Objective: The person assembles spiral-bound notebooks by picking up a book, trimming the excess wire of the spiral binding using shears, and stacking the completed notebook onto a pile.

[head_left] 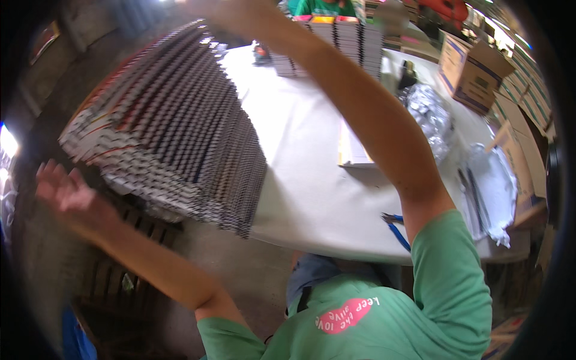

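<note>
Clearly, from the head camera, we are looking down at a tall stack of spiral-bound notebooks (174, 120), its wire coils forming a ribbed, dark and white wall that is leaning across the left end of a white paper-covered table (306, 180). Our left hand (63, 189) is reaching out beside the lower left corner of the stack, palm open and fingers spread, gripping nothing; motion blur is softening it, so we cannot say whether it is touching the covers. Our right arm is stretching up and across the table toward the far top of the stack, and the right hand (231, 15) is sitting at the blurred upper rim of the picture, probably resting on the top edge, though we cannot tell whether it is open or closed.

Further back, a second stack of books (336, 42) is standing upright on the far edge of the table. A crumpled sheet of silver foil (429, 114) is lying to the right, near a flat pad of paper (351, 150). Blue-handled pliers (396, 228) are resting at the near table edge. Brown cardboard boxes (471, 72) are standing at the right.
</note>
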{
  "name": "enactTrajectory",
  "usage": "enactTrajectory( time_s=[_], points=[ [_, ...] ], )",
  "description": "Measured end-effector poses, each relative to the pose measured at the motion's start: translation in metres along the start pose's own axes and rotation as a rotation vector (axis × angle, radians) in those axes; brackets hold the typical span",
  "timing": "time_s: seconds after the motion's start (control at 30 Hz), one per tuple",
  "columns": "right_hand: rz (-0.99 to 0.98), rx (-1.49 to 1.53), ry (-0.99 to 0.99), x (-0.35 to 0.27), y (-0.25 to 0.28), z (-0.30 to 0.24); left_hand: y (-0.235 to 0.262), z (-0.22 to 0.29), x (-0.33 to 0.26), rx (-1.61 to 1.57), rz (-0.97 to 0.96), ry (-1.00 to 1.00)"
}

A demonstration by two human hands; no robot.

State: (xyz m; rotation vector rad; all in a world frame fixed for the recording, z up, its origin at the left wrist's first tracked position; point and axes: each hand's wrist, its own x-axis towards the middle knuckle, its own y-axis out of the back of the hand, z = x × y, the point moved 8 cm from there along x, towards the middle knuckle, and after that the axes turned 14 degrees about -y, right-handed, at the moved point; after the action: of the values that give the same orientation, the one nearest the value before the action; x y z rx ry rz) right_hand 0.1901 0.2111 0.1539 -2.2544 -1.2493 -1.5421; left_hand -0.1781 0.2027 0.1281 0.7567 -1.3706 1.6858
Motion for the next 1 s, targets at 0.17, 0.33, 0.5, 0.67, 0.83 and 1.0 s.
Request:
enactTrajectory(
  time_s=[0.17, 0.33, 0.5, 0.67, 0.83, 1.0],
  points=[
    [-0.077, -0.164, -0.946, -0.150, 0.173, 0.244, 0.013, 0.137, -0.117, -0.206, 0.458, -0.374],
    [-0.150, -0.751, -1.399, -0.327, 0.260, 0.352, -0.167, 0.093, -0.308, -0.204, -0.797, 0.055],
    [-0.349, -0.906, -1.449, -0.331, 0.222, 0.333, -0.216, -0.062, -0.482, -0.007, -1.297, 0.794],
    [-0.032, 0.067, -1.768, -0.373, 0.216, 0.329, -0.253, -0.053, -0.541, -0.102, -1.404, 0.702],
    [0.241, 0.293, -1.774, -0.381, 0.204, 0.297, -0.243, -0.046, -0.523, -0.246, -1.186, 0.876],
    [0.165, 0.398, -1.644, -0.367, 0.160, 0.302, -0.220, -0.076, -0.493, -0.007, -1.376, 0.649]
  ],
)
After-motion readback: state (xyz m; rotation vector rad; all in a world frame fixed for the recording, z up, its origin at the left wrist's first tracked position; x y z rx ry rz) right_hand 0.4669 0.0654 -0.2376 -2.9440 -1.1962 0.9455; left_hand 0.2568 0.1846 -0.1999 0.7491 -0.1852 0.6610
